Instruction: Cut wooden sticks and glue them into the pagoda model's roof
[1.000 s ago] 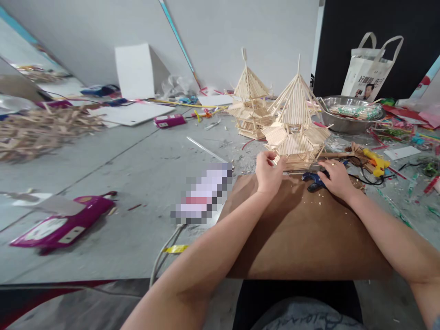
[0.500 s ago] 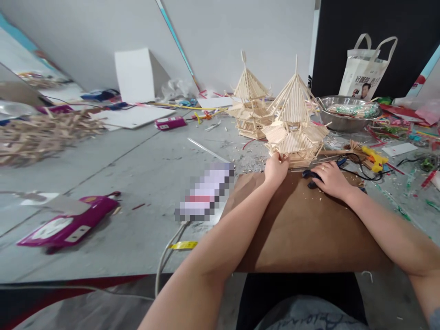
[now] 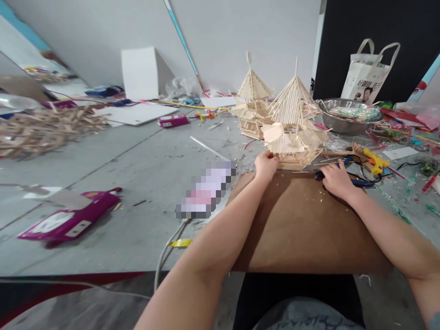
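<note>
A tiered pavilion model of thin wooden sticks point(image 3: 292, 137) stands at the back edge of a brown board point(image 3: 295, 220). My left hand point(image 3: 266, 165) is at the model's lower left corner, its fingers closed on the base. Over on the right, my right hand point(image 3: 336, 179) lies on a dark blue hand tool point(image 3: 360, 182), fingers bent around it; the tool's black end shows left of the fingers. A second stick pavilion point(image 3: 252, 105) stands behind and to the left.
A metal bowl point(image 3: 349, 123) and a yellow glue gun point(image 3: 376, 161) with a black cable are at the right. Leftward lie a blurred phone point(image 3: 208, 190) on a cable, a purple power strip point(image 3: 75, 217) and a stick pile point(image 3: 51, 128).
My left hand has shifted slightly left along the model's base. The blue tool under my right hand has moved right and turned, showing more of its length.
</note>
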{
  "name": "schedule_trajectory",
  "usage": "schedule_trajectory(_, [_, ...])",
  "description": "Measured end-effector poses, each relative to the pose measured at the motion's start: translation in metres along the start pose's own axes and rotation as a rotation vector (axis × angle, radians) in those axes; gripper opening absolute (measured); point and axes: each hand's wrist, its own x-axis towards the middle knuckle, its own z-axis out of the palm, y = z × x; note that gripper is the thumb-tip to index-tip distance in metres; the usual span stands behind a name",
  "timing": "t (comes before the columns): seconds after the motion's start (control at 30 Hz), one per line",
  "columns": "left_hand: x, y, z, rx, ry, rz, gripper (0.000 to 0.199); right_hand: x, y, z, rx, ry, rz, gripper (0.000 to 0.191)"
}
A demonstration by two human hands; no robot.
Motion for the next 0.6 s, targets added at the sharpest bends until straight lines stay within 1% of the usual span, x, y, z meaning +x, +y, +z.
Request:
schedule_trajectory(0.13, [0.004, -0.001, -0.007, -0.125, -0.025, -0.026, 0.015, 0.000, 0.003, 0.002, 0.025, 0.037, 0.025, 0.037])
schedule_trajectory(0.3, [0.006, 0.000, -0.010, -0.176, -0.042, -0.044, 0.014, 0.002, 0.009, 0.006, 0.135, 0.155, 0.009, 0.034])
schedule_trajectory(0.37, [0.006, 0.000, -0.012, -0.189, -0.037, -0.052, 0.014, 0.003, 0.010, 0.007, 0.156, 0.181, 0.006, 0.034])
schedule_trajectory(0.47, [0.007, 0.001, -0.017, -0.218, -0.054, -0.072, 0.014, 0.004, 0.011, 0.008, 0.159, 0.188, -0.010, 0.031])
schedule_trajectory(0.6, [0.011, 0.001, -0.029, -0.251, -0.100, -0.109, 0.018, 0.004, 0.013, 0.011, 0.172, 0.175, -0.020, 0.025])
